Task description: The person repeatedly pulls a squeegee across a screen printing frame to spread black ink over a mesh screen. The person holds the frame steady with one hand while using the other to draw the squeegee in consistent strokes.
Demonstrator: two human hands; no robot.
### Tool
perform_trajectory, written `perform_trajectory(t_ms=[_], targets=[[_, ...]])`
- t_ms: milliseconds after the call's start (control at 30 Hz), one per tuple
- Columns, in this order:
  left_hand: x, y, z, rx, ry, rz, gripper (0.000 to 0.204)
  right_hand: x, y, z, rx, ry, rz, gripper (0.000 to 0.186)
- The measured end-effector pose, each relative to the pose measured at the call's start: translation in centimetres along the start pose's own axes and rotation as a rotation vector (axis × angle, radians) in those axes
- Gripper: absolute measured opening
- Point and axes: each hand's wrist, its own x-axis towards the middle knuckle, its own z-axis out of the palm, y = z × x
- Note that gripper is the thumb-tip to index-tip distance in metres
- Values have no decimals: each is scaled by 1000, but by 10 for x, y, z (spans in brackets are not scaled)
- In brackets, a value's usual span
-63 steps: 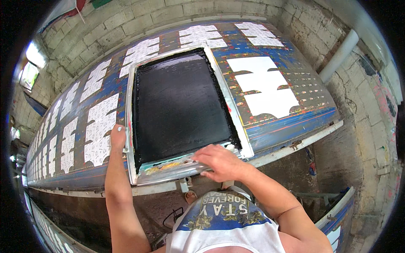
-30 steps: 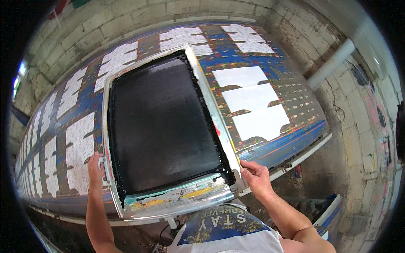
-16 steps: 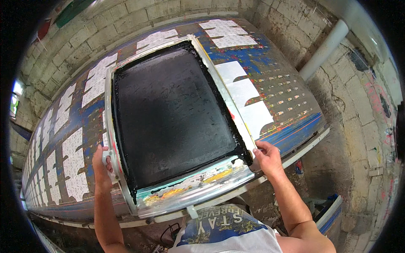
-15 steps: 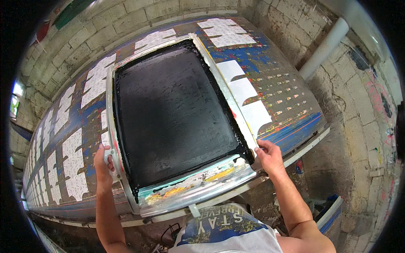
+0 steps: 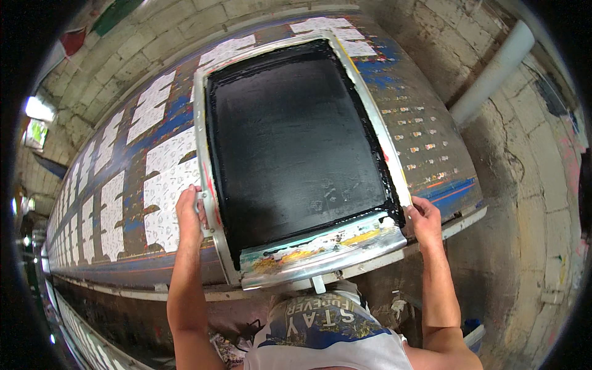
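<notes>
Because the framed black screen [image 5: 302, 145] was broad, both sides presumably needed support: the left hand [image 5: 190, 211] had its grip curled around a side handle [image 5: 200, 196], while the right hand [image 5: 425, 222] pinched the opposite edge. Over the surface [image 5: 456, 192], it hid whatever lay beneath; whether it touched down couldn't be told.

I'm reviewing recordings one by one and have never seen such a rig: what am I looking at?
No robot here: just a person working bare-handed. Every picture comes from a fisheye camera worn on the person's head, looking down, so straight edges bend. The left hand holds a handle on what looks like a screen-printing frame; the right hand grips its lower right edge. Inside the frame is a black-coated screen. Beneath and around it stretches a long table with rows of white cut-out pieces, many patterned in grey.
</notes>
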Motion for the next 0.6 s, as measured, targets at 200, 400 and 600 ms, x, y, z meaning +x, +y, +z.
perform_trajectory(t_ms=[200, 400, 600], targets=[[2, -3, 25, 70, 50, 54, 25, 20, 19, -27, -65, -42, -66, 30], [-14, 8, 36, 131, -113, 47, 35, 21, 26, -41, -10, -84, -8, 31], [-3, -4, 31, 231, -206, 301, 34, 7, 9, -31, -331, -47, -294, 41]])
